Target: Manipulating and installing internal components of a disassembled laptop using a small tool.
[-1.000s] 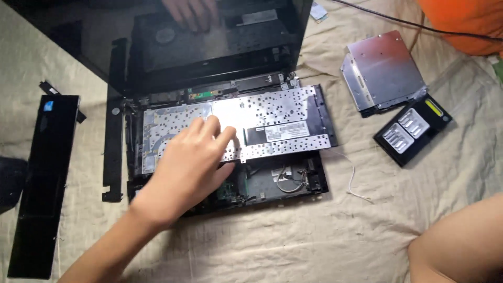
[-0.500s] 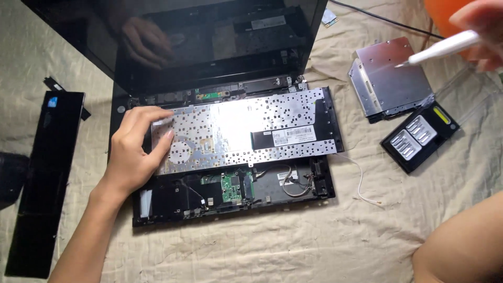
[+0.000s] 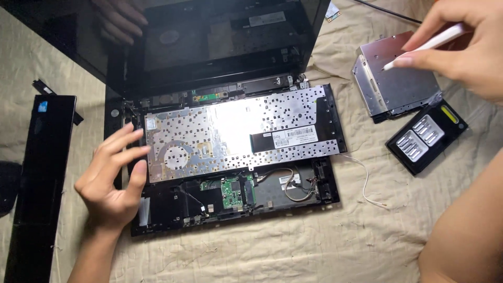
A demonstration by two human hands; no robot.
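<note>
Fingers [image 3: 123,152] of the left hand [image 3: 107,181] are spread open and laid against the left edge of the keyboard [image 3: 236,133], which is turned face-down over the open laptop base [image 3: 293,196]; nothing is clasped, the edge is only touched. The right hand [image 3: 463,47] is held above the optical drive [image 3: 398,78], its fingers closed on a white pen-like tool [image 3: 427,44] whose tip is pointed down at the drive's casing.

By the look of it, the step in hand is the freeing of the keyboard from the base. A careful lift seems called for next, since a flat black ribbon [image 3: 262,141] is seen on the underside and may be attached below; that cannot be told.

The keyboard's back is a thin, shiny metal sheet, punched with many small holes and strongly glared at the middle. Below it, a small green circuit board [image 3: 230,191], thin wires and black plastic ribs are exposed. The drive is a flat box of dull grey metal. Just beside it lies a black rectangular battery-like block [image 3: 427,137] with pale labels. A long glossy black panel [image 3: 36,178] lies well to the left. Everything rests on a wrinkled beige cloth [image 3: 293,246].
</note>
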